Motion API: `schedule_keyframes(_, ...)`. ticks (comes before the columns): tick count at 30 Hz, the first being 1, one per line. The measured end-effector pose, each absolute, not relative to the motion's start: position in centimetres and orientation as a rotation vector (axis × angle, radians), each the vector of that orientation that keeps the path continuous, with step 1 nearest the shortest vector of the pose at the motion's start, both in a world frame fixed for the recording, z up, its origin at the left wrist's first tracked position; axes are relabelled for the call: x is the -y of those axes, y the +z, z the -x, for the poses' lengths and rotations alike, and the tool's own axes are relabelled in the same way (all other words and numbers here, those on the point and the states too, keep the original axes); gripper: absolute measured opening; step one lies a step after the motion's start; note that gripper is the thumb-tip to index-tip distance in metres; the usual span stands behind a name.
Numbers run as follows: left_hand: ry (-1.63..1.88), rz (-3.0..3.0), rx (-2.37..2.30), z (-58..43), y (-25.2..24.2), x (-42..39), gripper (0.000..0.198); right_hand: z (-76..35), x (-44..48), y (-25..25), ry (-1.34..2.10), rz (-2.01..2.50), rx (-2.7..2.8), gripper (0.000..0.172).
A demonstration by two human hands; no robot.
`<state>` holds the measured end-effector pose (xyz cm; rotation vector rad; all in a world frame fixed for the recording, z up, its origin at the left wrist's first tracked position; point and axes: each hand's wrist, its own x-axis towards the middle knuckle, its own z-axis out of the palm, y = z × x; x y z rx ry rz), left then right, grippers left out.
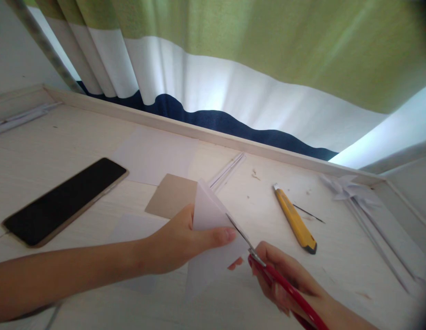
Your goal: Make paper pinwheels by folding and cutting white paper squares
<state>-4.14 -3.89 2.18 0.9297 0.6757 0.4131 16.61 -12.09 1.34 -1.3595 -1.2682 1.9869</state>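
Note:
My left hand (192, 243) pinches a sheet of white paper (207, 211), its thumb on top and the other fingers underneath. Red-handled scissors (288, 288) are gripped in my right hand (284, 275). Their blades lie along the paper's upper right edge, close to my left thumb. Just behind the paper rests a square of beige cardboard (169, 195). Part of that square is covered by the paper and my left hand.
A black-screened phone (66, 199) lies at left, a yellow utility knife (295, 217) at right. White paper pinwheels on sticks (350, 190) sit far right. Another paper sheet (157, 156) and thin paper sticks (228, 169) lie near the raised back edge, below a striped curtain (233, 82).

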Motion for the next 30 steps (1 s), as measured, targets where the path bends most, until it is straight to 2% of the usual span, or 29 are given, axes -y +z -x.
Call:
schedule_keyframes(11, 0.402, -0.909, -0.676, 4.2, 2.1, 3.9, 0.011, -17.1, 12.8, -0.9, 1.948, 1.216, 1.278, 0.049)
schedule_keyframes(30, 0.348, -0.856, -0.653, 4.0, 2.0, 4.5, 0.007, -16.7, 12.9, -1.1, 1.948, 1.228, 1.292, 0.042)
